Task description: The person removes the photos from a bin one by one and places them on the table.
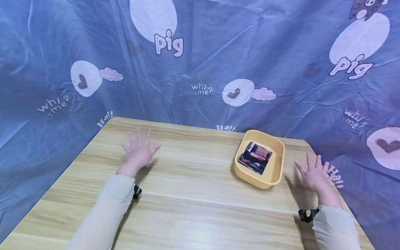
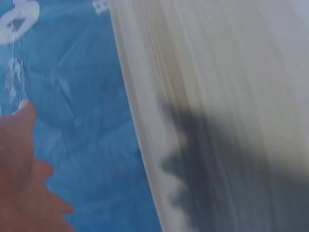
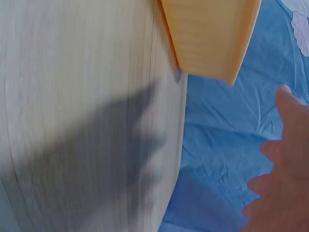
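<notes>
Fingers spread and holding nothing, my left hand (image 1: 138,152) hovers over the far left part of the table; its shadow falls on the wood in the left wrist view. My right hand (image 1: 316,173), likewise spread and bare, is at the table's right edge, just right of a yellow plastic basin (image 1: 278,163). Inside the basin, toward its left side, lie glossy dark photo cards (image 1: 255,158) with a reddish picture on top. In the right wrist view the basin's side (image 3: 212,38) shows above and left of the right hand (image 3: 285,169), apart from it.
The wood-grain table (image 1: 187,205) reaches back to a blue printed curtain (image 1: 200,62) hanging close behind its far edge. Each forearm wears a pale sleeve and a black wrist strap (image 1: 307,215). The basin stands near the table's back right corner.
</notes>
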Demonstrator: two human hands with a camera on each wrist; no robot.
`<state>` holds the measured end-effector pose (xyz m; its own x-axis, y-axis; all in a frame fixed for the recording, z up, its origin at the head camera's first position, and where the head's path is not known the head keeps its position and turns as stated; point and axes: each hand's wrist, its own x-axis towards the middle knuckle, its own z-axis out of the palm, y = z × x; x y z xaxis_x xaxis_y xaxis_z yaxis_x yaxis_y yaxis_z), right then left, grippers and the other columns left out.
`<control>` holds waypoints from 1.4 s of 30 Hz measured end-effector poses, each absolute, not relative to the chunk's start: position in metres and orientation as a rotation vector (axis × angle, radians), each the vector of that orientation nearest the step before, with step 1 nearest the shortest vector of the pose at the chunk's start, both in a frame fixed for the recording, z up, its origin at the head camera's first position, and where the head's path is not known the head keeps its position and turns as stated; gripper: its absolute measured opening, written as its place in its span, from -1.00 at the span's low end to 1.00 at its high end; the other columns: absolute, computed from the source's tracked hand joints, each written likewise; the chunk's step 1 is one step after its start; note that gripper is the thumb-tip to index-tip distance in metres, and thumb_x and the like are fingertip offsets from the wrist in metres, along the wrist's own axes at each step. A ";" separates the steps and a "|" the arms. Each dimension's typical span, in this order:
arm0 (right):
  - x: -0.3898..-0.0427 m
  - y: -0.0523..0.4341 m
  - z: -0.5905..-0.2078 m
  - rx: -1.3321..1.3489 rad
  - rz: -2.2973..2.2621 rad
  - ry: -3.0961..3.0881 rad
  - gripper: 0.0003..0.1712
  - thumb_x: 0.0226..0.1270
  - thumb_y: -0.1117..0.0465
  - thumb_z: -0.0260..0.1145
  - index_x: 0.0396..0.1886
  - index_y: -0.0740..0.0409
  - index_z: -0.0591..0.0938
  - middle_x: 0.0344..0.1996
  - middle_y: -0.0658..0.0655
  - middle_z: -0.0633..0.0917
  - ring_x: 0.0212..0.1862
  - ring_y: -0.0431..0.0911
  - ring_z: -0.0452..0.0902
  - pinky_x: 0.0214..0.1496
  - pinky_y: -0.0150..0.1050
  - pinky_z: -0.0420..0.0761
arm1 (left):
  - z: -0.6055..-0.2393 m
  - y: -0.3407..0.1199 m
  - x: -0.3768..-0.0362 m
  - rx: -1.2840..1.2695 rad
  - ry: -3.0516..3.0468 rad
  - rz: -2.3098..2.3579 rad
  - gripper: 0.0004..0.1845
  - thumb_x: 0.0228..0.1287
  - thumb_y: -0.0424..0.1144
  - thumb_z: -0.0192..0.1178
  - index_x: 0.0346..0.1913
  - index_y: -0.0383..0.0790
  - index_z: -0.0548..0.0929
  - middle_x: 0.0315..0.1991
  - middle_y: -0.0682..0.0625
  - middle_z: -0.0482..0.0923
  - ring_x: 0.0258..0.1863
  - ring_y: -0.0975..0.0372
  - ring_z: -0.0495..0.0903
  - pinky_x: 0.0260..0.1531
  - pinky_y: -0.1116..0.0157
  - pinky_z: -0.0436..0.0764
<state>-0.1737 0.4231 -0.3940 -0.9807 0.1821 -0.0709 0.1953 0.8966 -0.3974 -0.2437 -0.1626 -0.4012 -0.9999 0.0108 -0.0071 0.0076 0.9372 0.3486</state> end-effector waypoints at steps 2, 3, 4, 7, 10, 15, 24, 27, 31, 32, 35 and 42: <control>-0.177 0.418 -0.395 0.259 -0.712 3.026 -0.06 0.51 -0.29 -0.35 0.49 0.30 -0.38 0.33 0.66 -0.48 0.30 0.62 -0.68 0.17 0.66 -0.43 | -0.401 -0.145 -0.250 0.047 3.054 0.600 -0.10 0.38 0.37 -0.27 0.56 -0.06 -0.25 0.51 -0.31 -0.55 0.42 -0.26 -0.64 0.26 -0.45 -0.46; -0.179 0.416 -0.395 0.238 -0.772 3.014 -0.07 0.52 -0.25 -0.35 0.48 0.32 -0.40 0.33 0.67 -0.47 0.31 0.62 -0.67 0.21 0.63 -0.42 | -0.402 -0.134 -0.253 0.062 3.044 0.622 -0.11 0.39 0.34 -0.25 0.56 -0.07 -0.24 0.52 -0.31 -0.52 0.44 -0.25 -0.61 0.29 -0.43 -0.43; -0.180 0.414 -0.395 0.217 -0.841 3.001 -0.09 0.54 -0.21 -0.35 0.47 0.36 -0.40 0.33 0.69 -0.46 0.32 0.61 -0.64 0.27 0.59 -0.41 | -0.402 -0.123 -0.256 0.078 3.031 0.665 -0.13 0.40 0.31 -0.22 0.56 -0.07 -0.23 0.53 -0.29 -0.49 0.45 -0.24 -0.57 0.33 -0.40 -0.40; -0.185 0.408 -0.395 0.185 -1.091 2.901 -0.13 0.56 -0.15 -0.38 0.44 0.39 -0.47 0.36 0.63 -0.47 0.37 0.54 -0.60 0.41 0.43 -0.40 | -0.404 -0.082 -0.265 0.160 2.984 0.846 -0.14 0.43 0.24 -0.17 0.55 -0.15 -0.20 0.55 -0.29 -0.36 0.50 -0.22 -0.40 0.43 -0.29 -0.28; -0.188 0.401 -0.397 0.212 -1.406 2.697 -0.13 0.54 -0.17 -0.40 0.44 0.27 -0.53 0.41 0.44 -0.53 0.42 0.42 -0.62 0.46 0.35 -0.37 | -0.404 -0.038 -0.274 0.256 2.877 1.113 -0.15 0.44 0.20 -0.13 0.54 -0.22 -0.17 0.55 -0.27 -0.24 0.53 -0.15 -0.22 0.50 -0.12 -0.14; -0.196 0.396 -0.411 0.263 -1.883 2.220 -0.01 0.46 -0.30 -0.24 0.44 0.03 -0.60 0.44 0.24 -0.60 0.47 0.28 -0.59 0.53 0.22 -0.23 | -0.409 0.028 -0.283 0.311 2.542 1.522 -0.15 0.43 0.19 -0.11 0.55 -0.18 -0.15 0.56 -0.18 -0.14 0.52 -0.04 -0.06 0.52 0.02 -0.04; -0.201 0.396 -0.422 0.334 -2.061 1.875 0.07 0.44 -0.22 -0.05 0.46 -0.03 -0.61 0.54 0.29 -0.26 0.28 -0.06 0.40 0.36 -0.07 0.43 | -0.424 0.113 -0.282 0.172 1.960 1.842 -0.27 0.42 0.05 0.04 0.49 -0.23 0.13 0.43 -0.22 0.25 0.28 -0.07 0.42 0.20 -0.01 0.53; -0.199 0.391 -0.417 0.360 -2.108 1.793 -0.02 0.50 -0.09 -0.07 0.47 -0.05 -0.57 0.31 0.11 0.40 -0.08 -0.30 0.56 0.03 -0.22 0.63 | -0.427 0.126 -0.283 0.152 1.879 1.836 -0.39 0.45 -0.04 0.04 0.44 -0.23 0.25 0.36 -0.22 0.36 0.19 -0.05 0.52 0.12 -0.01 0.60; -0.196 0.386 -0.414 0.320 -2.161 1.715 -0.08 0.54 0.09 -0.06 0.49 -0.07 -0.53 -0.26 -0.27 0.63 -0.17 -0.32 0.60 -0.12 -0.25 0.67 | -0.431 0.129 -0.284 0.164 1.873 1.815 -0.51 0.47 -0.19 -0.01 0.40 -0.18 0.34 0.30 -0.19 0.44 0.11 -0.01 0.58 0.06 -0.01 0.63; -0.195 0.386 -0.414 0.304 -2.166 1.713 -0.09 0.54 0.13 -0.07 0.49 -0.07 -0.52 -0.28 -0.27 0.64 -0.16 -0.31 0.61 -0.12 -0.25 0.67 | -0.431 0.128 -0.284 0.171 1.867 1.811 -0.52 0.47 -0.22 -0.01 0.40 -0.17 0.35 0.30 -0.19 0.44 0.09 -0.01 0.59 0.05 -0.01 0.64; -0.194 0.383 -0.414 0.270 -2.167 1.726 -0.09 0.53 0.20 -0.06 0.49 -0.05 -0.51 -0.27 -0.25 0.65 -0.16 -0.31 0.61 -0.14 -0.26 0.67 | -0.432 0.122 -0.287 0.186 1.840 1.796 -0.50 0.45 -0.28 0.01 0.42 -0.14 0.33 0.26 -0.22 0.47 0.06 -0.01 0.60 -0.02 0.02 0.67; -0.195 0.372 -0.414 0.236 -2.127 1.759 -0.08 0.52 0.21 -0.04 0.51 -0.04 -0.47 -0.22 -0.28 0.64 -0.12 -0.34 0.59 -0.11 -0.24 0.64 | -0.427 0.097 -0.287 0.227 1.772 1.752 -0.43 0.41 -0.36 0.03 0.45 -0.14 0.25 0.27 -0.25 0.45 0.12 -0.10 0.57 -0.10 0.03 0.70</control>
<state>-0.1950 0.3720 -0.4141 -0.9178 -0.1740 -0.3568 0.3831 -0.1529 -0.9109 -0.2875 0.0966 -0.4266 -0.7877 0.5336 -0.3080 -0.3021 0.1012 0.9479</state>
